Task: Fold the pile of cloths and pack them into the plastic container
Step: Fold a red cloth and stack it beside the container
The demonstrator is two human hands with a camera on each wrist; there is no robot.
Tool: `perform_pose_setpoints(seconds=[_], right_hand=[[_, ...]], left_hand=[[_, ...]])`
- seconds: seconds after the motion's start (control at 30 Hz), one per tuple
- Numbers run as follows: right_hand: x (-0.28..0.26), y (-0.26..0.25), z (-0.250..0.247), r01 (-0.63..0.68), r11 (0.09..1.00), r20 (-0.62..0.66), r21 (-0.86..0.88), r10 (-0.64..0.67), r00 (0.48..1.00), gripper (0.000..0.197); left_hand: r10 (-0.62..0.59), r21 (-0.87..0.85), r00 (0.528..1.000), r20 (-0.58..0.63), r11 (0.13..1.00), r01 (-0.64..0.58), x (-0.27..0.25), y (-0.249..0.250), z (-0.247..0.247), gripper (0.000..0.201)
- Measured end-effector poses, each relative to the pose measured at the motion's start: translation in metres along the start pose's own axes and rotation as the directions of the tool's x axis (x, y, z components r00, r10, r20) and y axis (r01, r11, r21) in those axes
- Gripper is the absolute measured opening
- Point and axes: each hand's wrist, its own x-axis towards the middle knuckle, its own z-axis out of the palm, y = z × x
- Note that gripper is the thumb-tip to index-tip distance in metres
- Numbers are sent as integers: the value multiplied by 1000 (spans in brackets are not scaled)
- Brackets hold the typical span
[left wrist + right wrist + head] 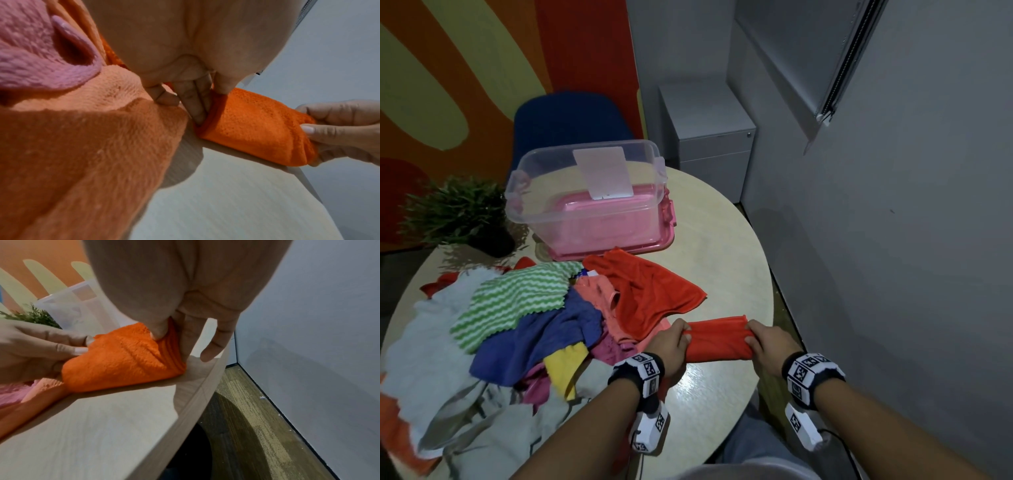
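A folded orange cloth (717,339) stretches between my two hands just above the round table's near right edge. My left hand (671,341) pinches its left end, thumb on top and fingers (197,104) tucked under the hem. My right hand (767,341) pinches the right end (164,352), with the little finger sticking out free. The orange cloth (257,128) is several layers thick. The pile of cloths (517,325) lies left of my hands. The clear plastic container (585,192) stands at the far side of the table on its pink lid (619,246).
A loose orange cloth (650,291) lies between the pile and the container. A potted plant (462,216) stands at the table's far left. A blue chair (571,116) and a grey cabinet (709,137) stand behind. The table edge (201,386) drops to floor beside a grey wall.
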Motion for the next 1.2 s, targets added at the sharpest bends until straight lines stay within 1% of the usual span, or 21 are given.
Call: perform_pose_setpoints(seconds=[0.1, 0.2, 0.3, 0.33, 0.4, 0.47, 0.53, 0.57, 0.63, 0.67, 0.7, 0.77, 0.87, 0.97, 1.1, 1.17, 1.2], right_hand=[[5, -2, -2, -47, 996, 3, 72, 47, 999, 27], [7, 0, -5, -61, 987, 56, 152, 53, 997, 37], [7, 1, -10, -67, 983, 105, 170, 49, 993, 46], [8, 1, -10, -71, 984, 108, 166, 53, 993, 45], [11, 0, -11, -76, 989, 88, 125, 65, 994, 37], [15, 0, -10, -84, 992, 53, 96, 79, 995, 25], [19, -1, -8, -96, 992, 38, 86, 93, 995, 19], [21, -2, -6, -101, 992, 31, 79, 99, 995, 19], [24, -3, -4, -102, 993, 12, 67, 101, 995, 18], [25, -4, -3, -100, 993, 1, 63, 100, 995, 17], [26, -4, -2, -100, 993, -11, 58, 100, 995, 16], [27, -6, -1, -100, 994, -28, 43, 101, 994, 12], [28, -10, -1, -106, 994, -58, 17, 107, 993, 8], [30, -16, 0, -134, 990, -86, 49, 138, 987, 9], [31, -14, 2, -134, 987, -150, 88, 146, 978, 17], [31, -11, 2, -108, 993, -159, 57, 116, 980, 13], [31, -9, 2, -73, 997, -150, 17, 75, 986, 10]], left_hand=[[-30, -41, 999, -33, 999, 28, 3, 2, -1, 19], [-44, -72, 998, -51, 997, 41, 6, 2, 1, 15], [-51, -79, 997, -59, 996, 46, 6, 2, 2, 11], [-51, -79, 996, -69, 996, 45, 6, 3, 1, 10], [-36, -80, 996, -82, 996, 29, 7, 3, 1, 13], [-21, -72, 998, -53, 997, 17, 7, 2, 1, 18], [-50, -101, 999, -22, 994, 47, 8, 2, 0, 20], [-72, -126, 997, -11, 990, 70, 8, 3, 0, 21], [-106, -143, 994, 5, 984, 106, 7, 4, -2, 11], [-103, -135, 995, 13, 985, 104, 6, 5, -3, 13], [-88, -128, 996, 29, 988, 91, 6, 4, -4, 20], [-67, -113, 997, 46, 991, 72, 6, 2, -5, 26], [-73, -85, 997, 12, 994, 74, 7, 1, -3, 29], [-83, -57, 996, -16, 995, 82, 11, 4, 1, 31], [-64, 47, 997, -32, 997, 66, 14, 7, 5, 36], [-60, 108, 998, -23, 992, 62, 13, 8, 4, 38], [-57, 140, 998, -21, 988, 60, 12, 9, 4, 39]])
